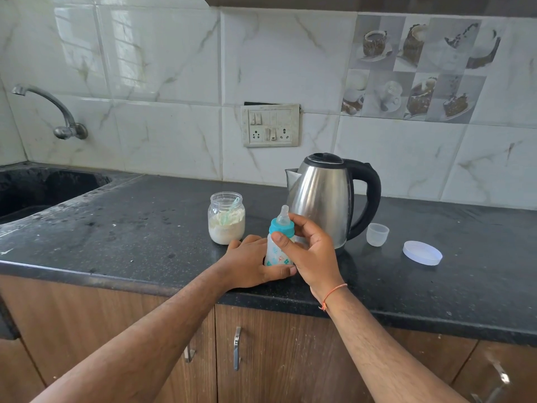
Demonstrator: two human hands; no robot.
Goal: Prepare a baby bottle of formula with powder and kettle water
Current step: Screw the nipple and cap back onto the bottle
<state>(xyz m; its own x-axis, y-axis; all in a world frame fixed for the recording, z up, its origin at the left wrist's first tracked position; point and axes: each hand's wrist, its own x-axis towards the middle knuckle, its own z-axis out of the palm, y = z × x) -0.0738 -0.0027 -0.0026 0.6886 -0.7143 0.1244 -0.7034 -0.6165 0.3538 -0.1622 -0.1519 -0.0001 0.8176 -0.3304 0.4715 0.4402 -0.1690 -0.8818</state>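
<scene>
Teal-collared bottle (276,251) stands upright on the counter (145,228), just before the kettle (322,199) and right of the open powder jar (226,218). Left hand (250,264) wraps its base; right hand (308,251) pinches the collar (281,226) between thumb and fingers.

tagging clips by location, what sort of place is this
Most likely a home kitchen: a dark stone counter with a sink, a wall tap, and an electric kettle.

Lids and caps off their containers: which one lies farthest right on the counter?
The flat white jar lid, right of the small clear cup-shaped cap beside the kettle.
</scene>
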